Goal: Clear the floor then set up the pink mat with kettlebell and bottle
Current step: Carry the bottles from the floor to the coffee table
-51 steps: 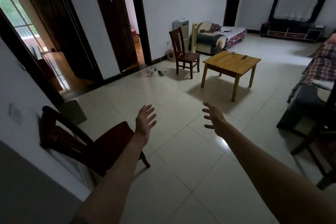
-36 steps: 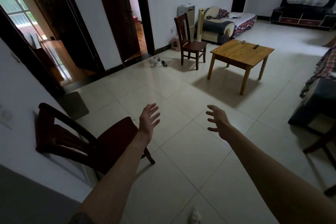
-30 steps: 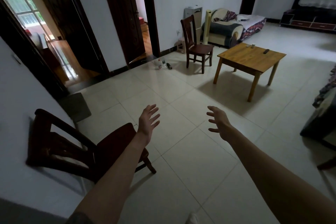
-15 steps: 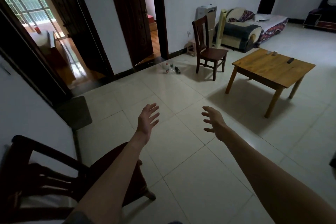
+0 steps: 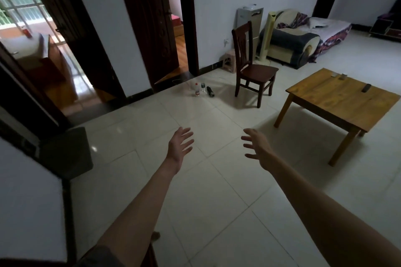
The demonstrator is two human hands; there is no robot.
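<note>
Reaching forward with both grips empty, left hand (image 5: 180, 145) and right hand (image 5: 257, 147) spread wide; bottles (image 5: 199, 89) wait on the floor (image 5: 217, 191), no pink mat visible.

Wooden table (image 5: 338, 97): right corner cut off by the right picture edge; two small items (image 5: 339, 75) at its far edge too small to identify. Floor by the doorway: clear bottle (image 5: 197, 89), second bottle (image 5: 203, 86), dark object (image 5: 210, 91), label text and type unreadable. Dark cabinet (image 5: 386, 28) cut by the right edge. Both forearms leave the bottom edge. Balcony (image 5: 21, 17) overexposed, blurred.
</note>
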